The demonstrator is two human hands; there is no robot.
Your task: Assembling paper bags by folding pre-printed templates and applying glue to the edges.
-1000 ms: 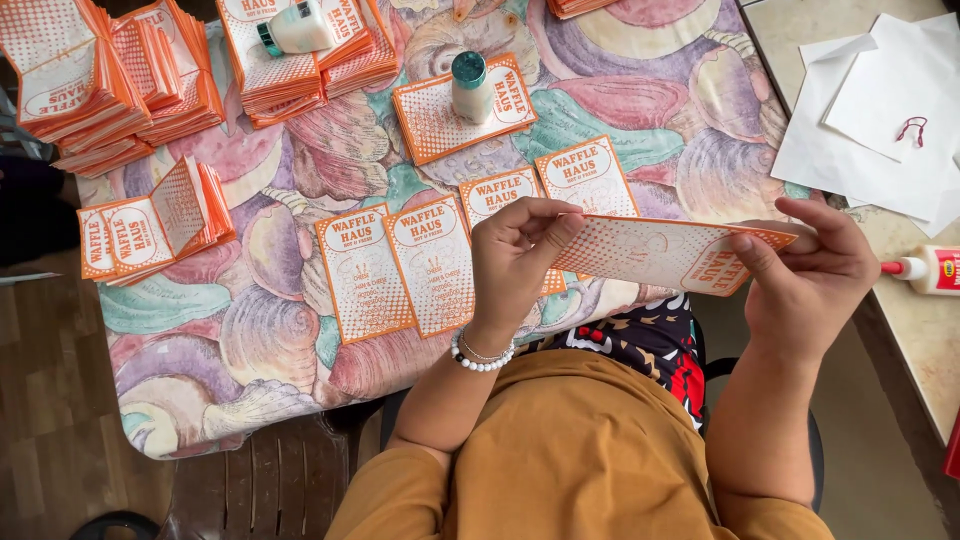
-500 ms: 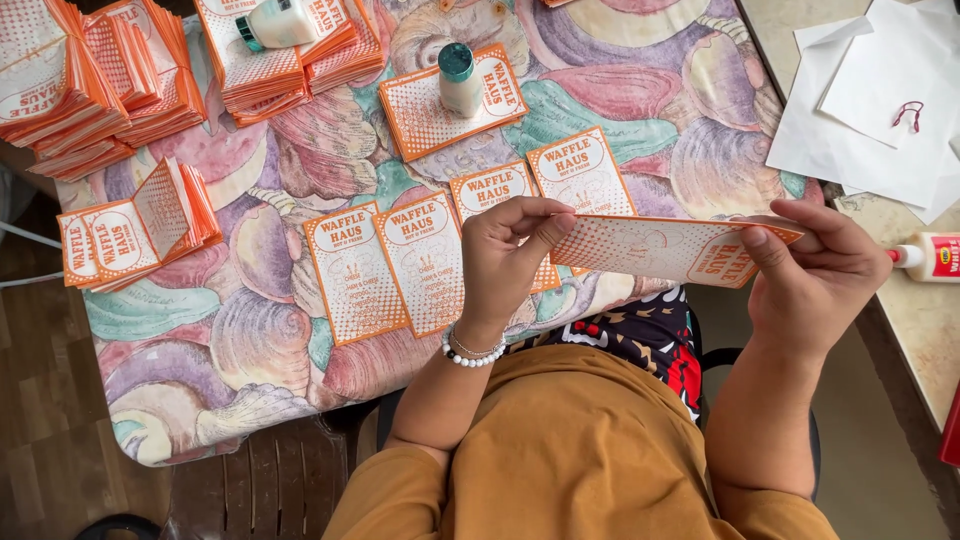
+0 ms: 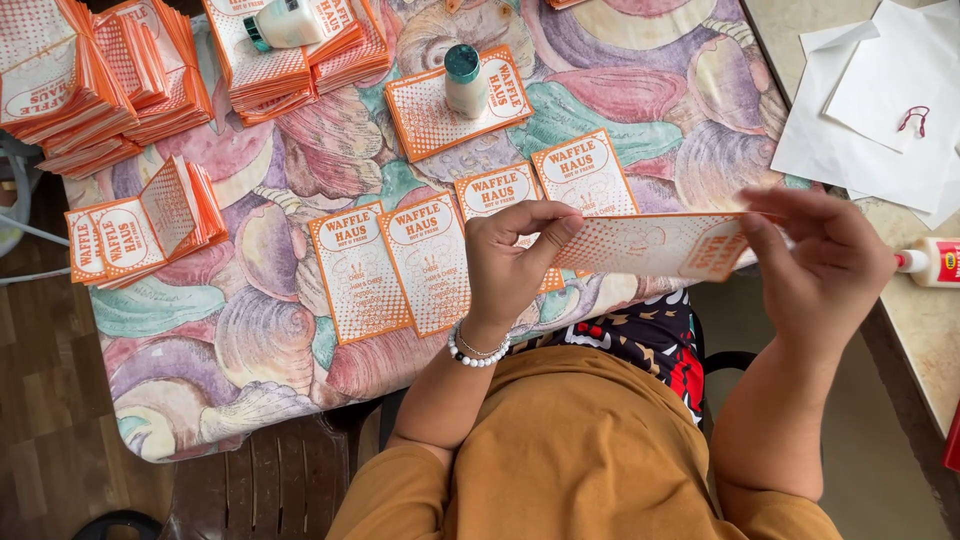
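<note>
The orange paper sleeve (image 3: 655, 245) is held above the worktop (image 3: 620, 90) edge, long axis left-right. Left hand (image 3: 515, 255) pinches its left end; right hand (image 3: 825, 260) grips its right end.

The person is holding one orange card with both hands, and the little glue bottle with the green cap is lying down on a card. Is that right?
Not quite. In the head view the glue bottle with the green cap stands upright on its card. The rest is right: the left hand and right hand hold one orange card.

Orange-white paper sleeve (image 3: 655, 245), flat, horiz., held above table edge.
</note>
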